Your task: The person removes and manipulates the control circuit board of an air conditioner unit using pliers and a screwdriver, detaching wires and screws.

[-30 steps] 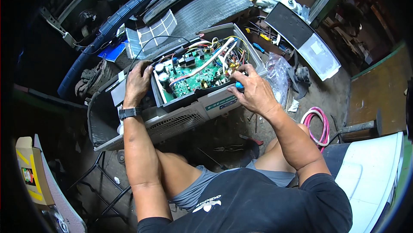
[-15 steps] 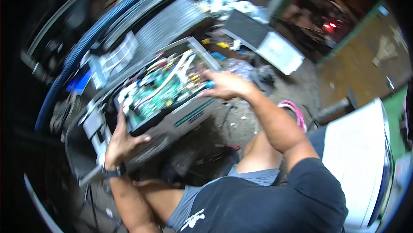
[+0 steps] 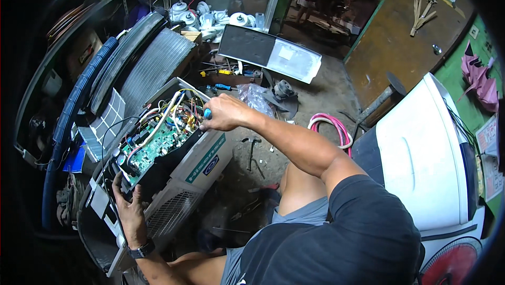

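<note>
A green circuit board [image 3: 160, 148] with wires and parts lies in a black tray [image 3: 176, 161] on top of an air conditioner outdoor unit [image 3: 202, 166] with a pale casing and a mesh grille. At the tray's near-left end is my left hand [image 3: 131, 214], thumb and finger on either side of its corner. My right hand [image 3: 226, 114] has its fingers curled at the far-right end, by the tray's edge. Something small and blue [image 3: 206, 112] shows at those fingers; I cannot make out what it is. The fingertips of that hand are partly hidden.
Finned coil panels [image 3: 158, 53] stand on the left. Beyond the unit lie a black-and-white panel [image 3: 273, 53], screwdrivers [image 3: 223, 86] and a clear plastic bag [image 3: 255, 98]. A pink hose coil [image 3: 334, 127] and a large white casing [image 3: 421, 153] are to the right.
The view has turned and sharpened, so the unit sits farther left. My right hand's fingers have curled in at the tray's end. My left hand stays at the near-left corner.
</note>
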Motion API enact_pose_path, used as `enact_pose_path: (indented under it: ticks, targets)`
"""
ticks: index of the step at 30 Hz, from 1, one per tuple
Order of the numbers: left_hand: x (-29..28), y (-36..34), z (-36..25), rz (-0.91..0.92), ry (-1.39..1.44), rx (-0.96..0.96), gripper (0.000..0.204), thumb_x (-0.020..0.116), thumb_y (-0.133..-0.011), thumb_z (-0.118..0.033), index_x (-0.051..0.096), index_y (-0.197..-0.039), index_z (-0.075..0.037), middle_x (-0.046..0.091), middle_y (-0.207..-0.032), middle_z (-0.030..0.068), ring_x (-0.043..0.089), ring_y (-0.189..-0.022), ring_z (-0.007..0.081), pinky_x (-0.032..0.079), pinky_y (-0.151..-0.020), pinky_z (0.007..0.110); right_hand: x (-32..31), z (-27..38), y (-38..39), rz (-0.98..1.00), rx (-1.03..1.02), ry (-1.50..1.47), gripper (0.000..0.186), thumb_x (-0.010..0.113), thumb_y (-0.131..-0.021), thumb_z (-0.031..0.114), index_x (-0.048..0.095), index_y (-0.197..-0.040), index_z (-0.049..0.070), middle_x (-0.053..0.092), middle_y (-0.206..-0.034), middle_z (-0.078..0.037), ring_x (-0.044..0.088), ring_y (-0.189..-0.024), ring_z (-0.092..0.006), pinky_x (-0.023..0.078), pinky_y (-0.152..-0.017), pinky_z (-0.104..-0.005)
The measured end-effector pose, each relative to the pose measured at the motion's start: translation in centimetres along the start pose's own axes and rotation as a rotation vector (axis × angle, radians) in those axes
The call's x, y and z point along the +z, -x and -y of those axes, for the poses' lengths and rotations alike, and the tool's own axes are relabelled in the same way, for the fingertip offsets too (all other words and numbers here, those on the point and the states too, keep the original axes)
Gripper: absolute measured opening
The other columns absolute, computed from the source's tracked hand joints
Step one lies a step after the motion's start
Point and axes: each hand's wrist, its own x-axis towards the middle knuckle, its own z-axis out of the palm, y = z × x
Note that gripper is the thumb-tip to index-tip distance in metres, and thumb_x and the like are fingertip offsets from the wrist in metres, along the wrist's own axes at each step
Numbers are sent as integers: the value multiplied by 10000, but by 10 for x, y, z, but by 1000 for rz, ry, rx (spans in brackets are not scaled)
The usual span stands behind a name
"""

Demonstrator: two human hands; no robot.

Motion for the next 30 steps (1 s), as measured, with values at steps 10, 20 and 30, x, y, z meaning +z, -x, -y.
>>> enact_pose_path:
  ticks: [10,20,30]
  targets:
    - [-33,-16,28,35,-480,63,951,841,-879,-117,316,-1671,-78,408,-1646,268,482,-1467,372,406,-1213,423,17,17,-23,-176,-52,185,421,858,-859,526,826,-996,129,778,-842,-189,773,-813,-406,604,-755,-524]
    - [-16,-12,16,0,-409,47,1175,954,-839,-274,206,-1728,-97,443,-1565,292,451,-1498,419,382,-1261,473,11,17,-22,-199,-77,175,453,841,-898,506,792,-1015,70,780,-868,-212,778,-857,-415,598,-764,-529]
    - [-1,1,-22,-64,275,42,842,901,-921,-278,443,-1605,-99,588,-1311,201,720,-1096,266,664,-848,365,15,-2,-17,-255,-20,-56,411,861,-898,480,797,-992,86,780,-826,-187,781,-798,-336,586,-756,-464]
